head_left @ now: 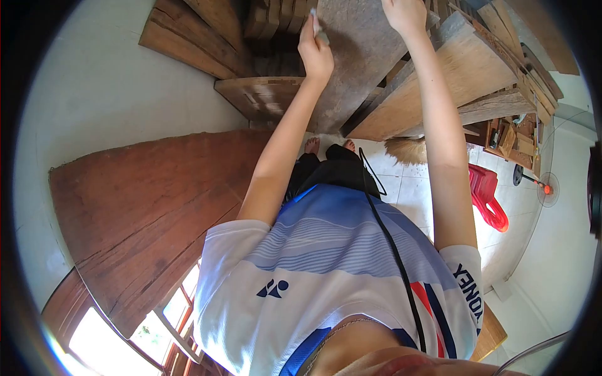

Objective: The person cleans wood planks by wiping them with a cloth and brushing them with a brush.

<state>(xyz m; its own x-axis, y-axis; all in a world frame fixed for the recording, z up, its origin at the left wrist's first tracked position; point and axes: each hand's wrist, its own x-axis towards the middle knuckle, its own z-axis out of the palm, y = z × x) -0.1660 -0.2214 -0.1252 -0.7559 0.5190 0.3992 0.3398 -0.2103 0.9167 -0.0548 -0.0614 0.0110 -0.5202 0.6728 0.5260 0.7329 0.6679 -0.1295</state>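
So, up top, left hand (317, 59) gripped a small pale thing (318, 28) near a board (357, 69), next move probably wanted steadiness; right hand (406, 14) cropped, couldn't tell.

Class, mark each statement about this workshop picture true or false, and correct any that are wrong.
1. The left hand holds a small pale object. True.
2. The right hand is completely in view. False: the top edge of the picture cuts it off.
3. A black cord hangs over the front of the shirt. True.
4. The feet are in shoes. False: they are bare.
5. A large reddish-brown board is on the person's left side. True.
6. The plastic item near the fan is blue. False: it is red.
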